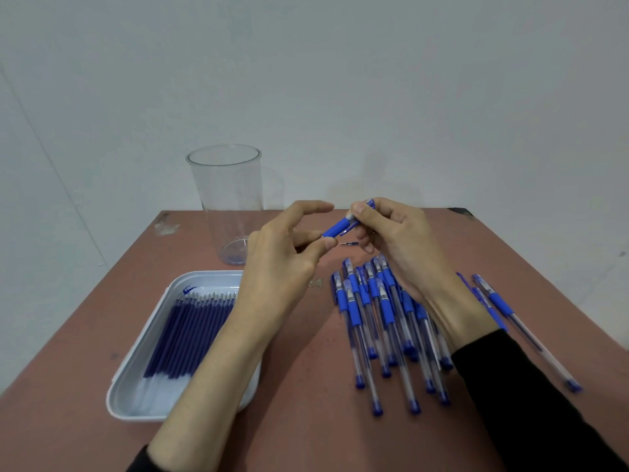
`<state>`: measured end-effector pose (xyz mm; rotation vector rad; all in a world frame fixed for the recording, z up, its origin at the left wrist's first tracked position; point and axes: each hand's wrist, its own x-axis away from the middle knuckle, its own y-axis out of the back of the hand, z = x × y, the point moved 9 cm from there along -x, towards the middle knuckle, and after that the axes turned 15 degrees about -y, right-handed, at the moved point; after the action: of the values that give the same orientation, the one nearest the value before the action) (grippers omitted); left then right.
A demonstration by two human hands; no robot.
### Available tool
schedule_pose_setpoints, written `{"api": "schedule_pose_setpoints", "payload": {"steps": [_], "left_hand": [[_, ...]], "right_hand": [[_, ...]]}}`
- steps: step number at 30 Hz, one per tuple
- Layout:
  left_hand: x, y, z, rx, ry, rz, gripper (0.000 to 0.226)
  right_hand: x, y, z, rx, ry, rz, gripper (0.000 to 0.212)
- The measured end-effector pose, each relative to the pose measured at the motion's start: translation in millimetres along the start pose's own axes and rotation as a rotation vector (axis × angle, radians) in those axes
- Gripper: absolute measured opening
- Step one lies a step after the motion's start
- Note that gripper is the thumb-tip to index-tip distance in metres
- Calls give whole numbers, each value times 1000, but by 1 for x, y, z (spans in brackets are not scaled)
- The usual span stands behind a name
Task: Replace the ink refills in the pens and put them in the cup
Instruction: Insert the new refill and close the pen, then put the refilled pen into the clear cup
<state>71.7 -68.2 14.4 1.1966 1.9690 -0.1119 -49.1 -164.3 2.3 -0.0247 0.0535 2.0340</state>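
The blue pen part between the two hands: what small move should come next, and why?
Probably the left hand should pinch the free end of the pen part and pull or twist it off. The right hand already holds the other end, the left fingers sit open at its tip, and the cup holds no pens yet.
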Motion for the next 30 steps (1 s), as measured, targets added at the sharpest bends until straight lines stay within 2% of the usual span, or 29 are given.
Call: {"api": "schedule_pose_setpoints", "payload": {"steps": [5, 12, 15, 16, 18, 21, 23, 27, 30], "left_hand": [[-1, -1, -2, -36, -32, 6, 29], [-1, -1, -2, -54, -22, 61, 29], [-3, 37, -4, -136, -43, -136, 27], [-3, 55, -1, -181, -52, -226, 34], [-6, 84, 13, -287, -25, -317, 65], [-17, 101, 45, -281, 111, -233, 110], [-24, 98, 63, -185, 176, -149, 120], [-28, 96, 83, -120, 230, -106, 111], [-30, 97, 86, -155, 205, -110, 95]], "right_hand": [[3, -1, 3, -18, 9, -18, 21], [2, -3, 2, -168, -25, -35, 24], [2, 4, 10, -241, 3, -86, 23], [2, 5, 16, -259, 18, -96, 23], [1, 6, 34, -261, 62, -107, 23], [-4, 2, 73, -261, 147, -107, 23], [-13, -6, 101, -262, 199, -112, 22], [-42, -41, 140, -116, 260, -121, 17], [-65, -86, 147, 159, 301, -115, 12]]}}
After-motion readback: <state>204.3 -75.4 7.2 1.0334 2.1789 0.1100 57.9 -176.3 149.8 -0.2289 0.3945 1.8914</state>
